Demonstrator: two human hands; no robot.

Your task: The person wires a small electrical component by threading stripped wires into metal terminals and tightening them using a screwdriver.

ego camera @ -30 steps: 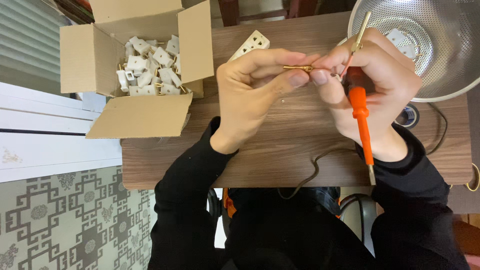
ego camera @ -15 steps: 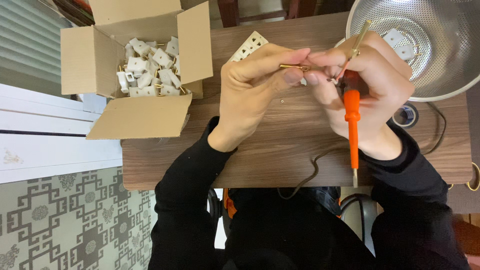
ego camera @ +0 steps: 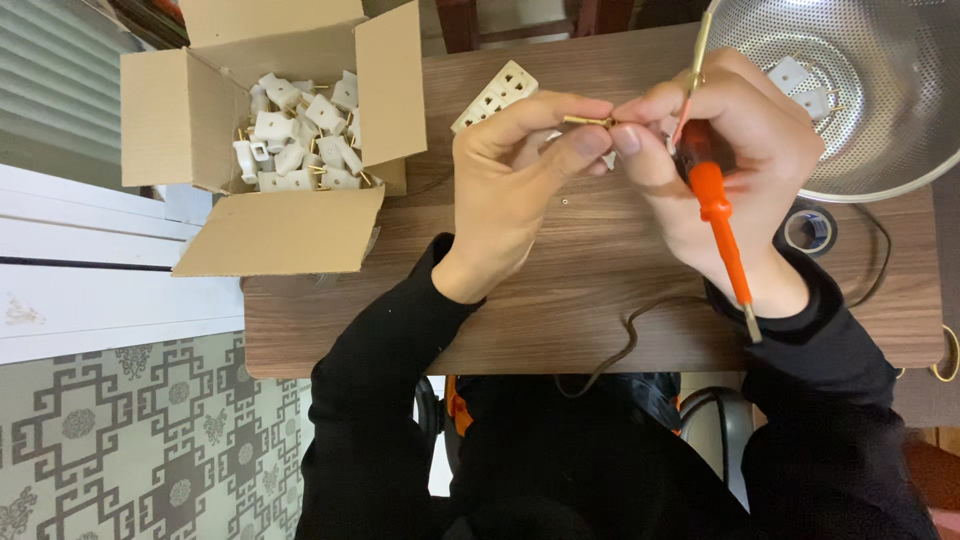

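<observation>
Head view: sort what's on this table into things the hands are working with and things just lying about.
In hand:
left hand and right hand pinching a small brass piece
orange screwdriver, in the right hand

Lying about:
cardboard box of white plug parts
white socket strip
metal colander
tape roll

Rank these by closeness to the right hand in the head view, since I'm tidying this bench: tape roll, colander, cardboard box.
From the right hand:
1. Tape roll, on the table right beside the wrist, and colander, just above it at the top right corner: too close to call.
2. Cardboard box, far across the table at the top left, beyond the left hand.
</observation>
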